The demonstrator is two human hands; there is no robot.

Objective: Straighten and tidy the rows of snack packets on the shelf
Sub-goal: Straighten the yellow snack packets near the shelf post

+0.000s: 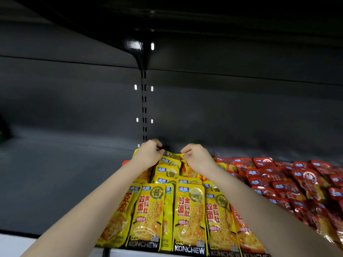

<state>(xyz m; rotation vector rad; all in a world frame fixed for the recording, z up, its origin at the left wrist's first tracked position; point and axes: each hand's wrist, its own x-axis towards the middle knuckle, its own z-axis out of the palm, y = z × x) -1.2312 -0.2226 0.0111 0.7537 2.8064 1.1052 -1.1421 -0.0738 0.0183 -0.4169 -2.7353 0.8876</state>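
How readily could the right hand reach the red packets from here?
Probably yes: the right hand, now pinching the rearmost of the yellow packets, is right beside the red packets, which lie uncovered with nothing between.

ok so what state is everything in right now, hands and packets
left hand: fingers curled, pinching the top edge of the back yellow packet
right hand: pinching that packet's top edge from the other side
back yellow packet: held at its top between both hands
yellow packets: overlapping rows, some skewed
red packets: loose, uneven overlap, right of the yellow ones
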